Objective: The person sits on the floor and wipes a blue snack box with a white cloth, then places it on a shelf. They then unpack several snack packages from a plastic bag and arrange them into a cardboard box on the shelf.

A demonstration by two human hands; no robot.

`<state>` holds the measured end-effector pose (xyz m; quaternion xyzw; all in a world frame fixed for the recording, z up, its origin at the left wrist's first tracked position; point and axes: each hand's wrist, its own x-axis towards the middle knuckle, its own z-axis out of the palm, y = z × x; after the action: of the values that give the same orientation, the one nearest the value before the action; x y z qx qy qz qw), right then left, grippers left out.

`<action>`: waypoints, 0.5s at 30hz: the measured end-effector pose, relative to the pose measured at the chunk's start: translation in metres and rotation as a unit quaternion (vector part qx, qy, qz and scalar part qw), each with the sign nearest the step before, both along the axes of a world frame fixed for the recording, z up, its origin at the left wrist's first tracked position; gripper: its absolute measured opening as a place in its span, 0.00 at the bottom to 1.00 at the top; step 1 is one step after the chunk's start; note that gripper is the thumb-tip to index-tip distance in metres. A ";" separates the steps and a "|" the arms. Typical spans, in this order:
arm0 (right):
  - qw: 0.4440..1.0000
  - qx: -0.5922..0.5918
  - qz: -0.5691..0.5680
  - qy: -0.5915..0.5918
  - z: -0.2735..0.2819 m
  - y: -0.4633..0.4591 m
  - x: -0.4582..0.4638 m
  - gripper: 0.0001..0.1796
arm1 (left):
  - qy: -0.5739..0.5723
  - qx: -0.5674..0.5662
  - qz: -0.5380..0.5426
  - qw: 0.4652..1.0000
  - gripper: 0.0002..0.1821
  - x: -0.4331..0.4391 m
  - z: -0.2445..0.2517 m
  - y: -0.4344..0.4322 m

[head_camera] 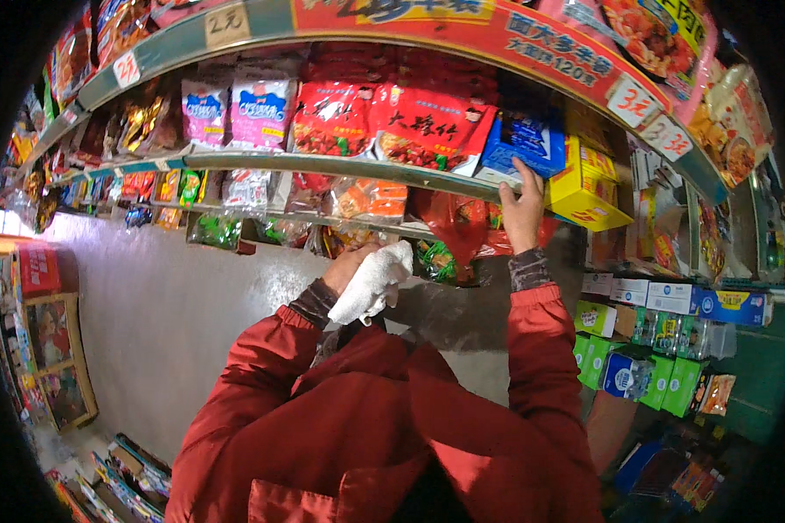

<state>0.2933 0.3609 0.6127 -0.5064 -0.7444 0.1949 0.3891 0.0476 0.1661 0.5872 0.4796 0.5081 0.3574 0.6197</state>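
My left hand [353, 267] holds a crumpled white cloth [374, 282] in front of the lower shelf. My right hand [524, 208] is raised to the upper shelf's edge, its fingertips at the lower front of a blue box [524, 145]. Whether those fingers grip the box or only touch it, I cannot tell. A yellow box [587, 189] stands just right of the blue one. Left of it lie red snack packets [435, 127], with white and pink packets [260, 111] farther left. A red plastic bag [456, 225] hangs below the right part of that shelf.
The curved shelf edge [392, 168] crosses in front of me, with a higher price-tagged rail [163, 49] above. Packaged snacks fill the lower shelf. At right are stacked green boxes [680, 387] and other cartons. A wood-framed case [59, 359] stands at left on the grey floor [150, 314].
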 end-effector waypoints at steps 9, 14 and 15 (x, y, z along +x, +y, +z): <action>0.990 -0.074 0.003 0.122 -0.030 -0.044 -0.003 0.18 | 0.056 0.002 0.150 0.987 0.07 -0.017 -0.037 -0.053; 0.955 -0.234 0.144 0.112 -0.065 -0.141 -0.025 0.18 | -0.028 -0.015 0.294 0.955 0.08 0.002 -0.055 -0.079; 0.930 -0.283 0.186 0.143 -0.073 -0.162 -0.031 0.18 | 0.099 0.039 0.257 0.961 0.09 0.009 -0.061 -0.087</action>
<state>0.2626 0.1990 0.5396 -0.4145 -0.6758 0.5368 0.2885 0.0562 0.0787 0.5258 0.3894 0.6587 0.4749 0.4348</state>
